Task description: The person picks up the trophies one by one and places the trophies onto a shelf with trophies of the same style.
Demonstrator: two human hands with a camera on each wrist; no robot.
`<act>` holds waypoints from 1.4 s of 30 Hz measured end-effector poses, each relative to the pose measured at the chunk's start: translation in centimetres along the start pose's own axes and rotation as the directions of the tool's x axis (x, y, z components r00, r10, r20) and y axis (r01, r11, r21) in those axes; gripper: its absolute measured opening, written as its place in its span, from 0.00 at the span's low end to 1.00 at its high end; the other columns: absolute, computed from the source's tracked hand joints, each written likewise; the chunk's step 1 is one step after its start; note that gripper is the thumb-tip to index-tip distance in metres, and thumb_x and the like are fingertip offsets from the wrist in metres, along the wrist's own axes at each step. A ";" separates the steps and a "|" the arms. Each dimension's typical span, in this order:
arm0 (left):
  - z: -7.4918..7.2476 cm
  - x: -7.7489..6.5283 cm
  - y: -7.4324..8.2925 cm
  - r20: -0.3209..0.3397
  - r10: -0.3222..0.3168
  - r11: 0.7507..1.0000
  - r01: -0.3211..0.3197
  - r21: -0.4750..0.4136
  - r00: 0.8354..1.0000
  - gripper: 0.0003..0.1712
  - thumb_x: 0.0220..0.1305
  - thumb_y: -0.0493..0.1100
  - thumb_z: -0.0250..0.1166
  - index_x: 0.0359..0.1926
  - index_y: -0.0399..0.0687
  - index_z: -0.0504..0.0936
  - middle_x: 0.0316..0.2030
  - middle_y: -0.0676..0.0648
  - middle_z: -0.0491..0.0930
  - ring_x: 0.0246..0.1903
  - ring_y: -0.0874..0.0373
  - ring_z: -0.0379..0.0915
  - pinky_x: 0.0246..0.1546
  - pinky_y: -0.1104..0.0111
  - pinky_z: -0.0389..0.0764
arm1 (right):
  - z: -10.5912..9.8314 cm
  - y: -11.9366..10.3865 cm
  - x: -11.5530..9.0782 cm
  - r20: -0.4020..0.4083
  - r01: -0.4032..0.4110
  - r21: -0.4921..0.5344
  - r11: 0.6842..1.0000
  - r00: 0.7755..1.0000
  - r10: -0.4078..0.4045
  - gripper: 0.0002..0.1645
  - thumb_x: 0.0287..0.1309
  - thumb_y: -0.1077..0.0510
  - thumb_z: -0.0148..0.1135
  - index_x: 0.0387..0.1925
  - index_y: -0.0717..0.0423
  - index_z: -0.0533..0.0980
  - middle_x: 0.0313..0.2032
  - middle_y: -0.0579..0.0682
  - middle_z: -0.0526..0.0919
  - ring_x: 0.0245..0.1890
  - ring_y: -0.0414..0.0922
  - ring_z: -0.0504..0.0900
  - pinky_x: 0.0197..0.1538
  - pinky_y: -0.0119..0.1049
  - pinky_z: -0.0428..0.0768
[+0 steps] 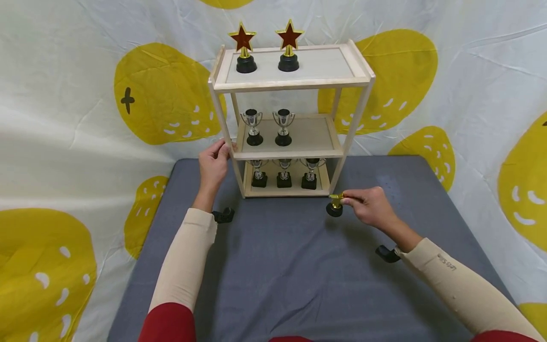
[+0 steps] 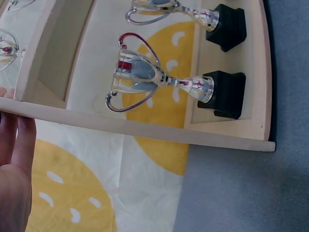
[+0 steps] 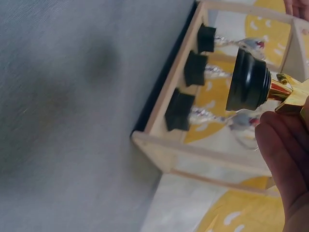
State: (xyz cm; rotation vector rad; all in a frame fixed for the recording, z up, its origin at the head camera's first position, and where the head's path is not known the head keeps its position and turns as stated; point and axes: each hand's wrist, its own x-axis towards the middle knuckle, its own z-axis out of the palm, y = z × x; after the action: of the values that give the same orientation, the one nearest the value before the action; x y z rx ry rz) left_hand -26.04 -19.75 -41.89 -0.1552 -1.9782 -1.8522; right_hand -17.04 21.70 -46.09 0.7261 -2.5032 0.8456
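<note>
My right hand (image 1: 371,205) pinches a gold star trophy (image 1: 334,207) by its upper part, in front of the shelf's lower right corner. In the right wrist view the round black base (image 3: 248,82) of that trophy hangs above the cloth. My left hand (image 1: 213,164) holds the left upright of the wooden shelf (image 1: 295,155) near the middle level. Two star trophies (image 1: 288,47) stand on the top level, toward the left. The middle level bears two silver cups (image 1: 283,127), and three silver cups (image 1: 309,174) stand on the bottom one.
A grey cloth (image 1: 273,266) covers the table under the shelf. Behind it hangs a white curtain (image 1: 98,57) with large yellow shapes. Black wrist devices (image 1: 386,254) show at both sleeves.
</note>
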 end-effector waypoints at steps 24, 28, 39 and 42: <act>0.1 0.1 0.1 0.012 -0.003 1.000 0.003 -0.003 1.000 0.19 0.77 0.39 0.60 0.61 0.31 0.83 0.52 0.26 0.85 0.51 0.52 0.86 0.57 0.65 0.87 | -3.5 -6.3 4.5 -0.097 0.192 0.006 0.981 0.977 -0.190 0.13 0.46 0.71 0.80 0.38 0.65 0.90 0.30 0.58 0.92 0.23 0.46 0.90 0.29 0.26 0.84; 0.1 0.0 0.3 0.012 -0.010 1.000 0.010 0.002 1.000 0.18 0.77 0.38 0.60 0.60 0.33 0.84 0.52 0.26 0.85 0.52 0.50 0.86 0.57 0.63 0.87 | -4.7 -7.3 5.4 -0.109 0.220 0.005 0.975 0.970 -0.218 0.13 0.46 0.71 0.80 0.37 0.65 0.90 0.29 0.57 0.92 0.20 0.44 0.87 0.29 0.22 0.81; 0.0 -0.1 0.5 0.011 0.008 1.000 -0.008 0.014 1.000 0.18 0.77 0.39 0.61 0.58 0.32 0.85 0.50 0.27 0.86 0.47 0.57 0.86 0.53 0.70 0.88 | -8.3 -9.7 7.9 -0.138 0.297 -0.030 0.954 0.945 -0.298 0.13 0.45 0.71 0.80 0.36 0.67 0.90 0.27 0.57 0.92 0.17 0.38 0.83 0.29 0.19 0.78; 0.0 -0.2 0.6 0.010 0.004 1.000 -0.004 0.027 1.000 0.18 0.77 0.40 0.61 0.59 0.33 0.85 0.50 0.28 0.86 0.47 0.60 0.85 0.54 0.69 0.88 | -9.1 -10.3 8.4 -0.136 0.300 -0.044 0.953 0.943 -0.303 0.13 0.45 0.70 0.80 0.37 0.67 0.90 0.27 0.57 0.92 0.18 0.34 0.81 0.29 0.18 0.76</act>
State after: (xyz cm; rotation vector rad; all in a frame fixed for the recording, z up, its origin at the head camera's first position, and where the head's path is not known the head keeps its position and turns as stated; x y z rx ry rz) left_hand -25.68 -19.66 -41.42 -0.1608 -2.0071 -1.8245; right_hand -15.80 17.61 -30.54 0.9756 -2.1980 0.7289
